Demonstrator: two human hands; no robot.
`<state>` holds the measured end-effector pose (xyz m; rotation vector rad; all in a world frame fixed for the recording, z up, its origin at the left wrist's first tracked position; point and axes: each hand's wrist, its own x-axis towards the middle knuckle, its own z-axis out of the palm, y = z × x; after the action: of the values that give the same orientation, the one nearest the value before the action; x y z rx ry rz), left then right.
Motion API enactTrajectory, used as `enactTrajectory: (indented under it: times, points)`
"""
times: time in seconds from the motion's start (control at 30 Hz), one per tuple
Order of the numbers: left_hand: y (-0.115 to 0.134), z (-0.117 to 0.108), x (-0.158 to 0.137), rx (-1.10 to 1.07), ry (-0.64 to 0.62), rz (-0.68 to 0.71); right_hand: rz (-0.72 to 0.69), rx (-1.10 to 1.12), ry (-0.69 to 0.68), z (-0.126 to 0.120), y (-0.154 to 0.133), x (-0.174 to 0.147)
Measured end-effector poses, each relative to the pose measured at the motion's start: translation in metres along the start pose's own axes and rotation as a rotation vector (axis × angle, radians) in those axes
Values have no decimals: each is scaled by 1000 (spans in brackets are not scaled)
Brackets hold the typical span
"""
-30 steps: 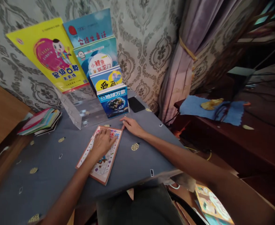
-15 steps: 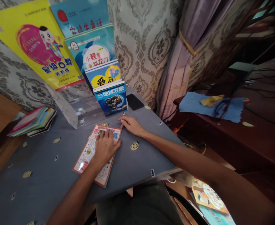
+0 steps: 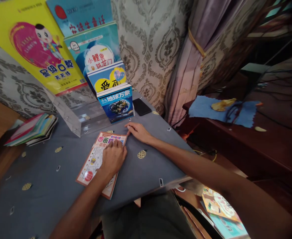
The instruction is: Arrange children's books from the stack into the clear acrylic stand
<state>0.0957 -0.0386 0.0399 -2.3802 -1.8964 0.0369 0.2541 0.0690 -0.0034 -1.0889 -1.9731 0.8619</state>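
Observation:
A thin booklet with an orange-brown border, Chinese title and line drawings lies slanted on the grey cloth. My left hand rests palm down on its upper right part, fingers laid across the title and hiding some of it. My right hand lies on its side on the cloth by the booklet's upper right corner. Its index finger reaches out and its thumb is close to that corner; whether they touch it I cannot tell. The other fingers are mostly hidden.
A clear acrylic rack holds several upright books, with a blue earth book in front. A black phone lies beside it. Stacked booklets are at left. A blue cloth is on dark furniture at right; books lie below.
My left hand has slid slightly to the right over the cover, showing more of the title. My right hand stays by the corner. The whole view has shifted a little.

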Motion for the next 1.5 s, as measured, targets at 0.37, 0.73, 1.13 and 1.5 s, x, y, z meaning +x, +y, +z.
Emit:
enactTrajectory:
  times: [0.37, 0.73, 1.13, 1.5]
  points:
    - [-3, 3, -1, -14, 46, 10, 4, -2, 13, -1, -2, -1]
    - [-2, 8, -2, 11, 63, 20, 3, 46, 110, -1, -2, -3]
    - [-1, 7, -3, -30, 44, 8, -195, -230, -60, -2, -8, -6]
    - [-68, 19, -31, -301, 40, 324, -152, -678, -136, 11, -37, -32]
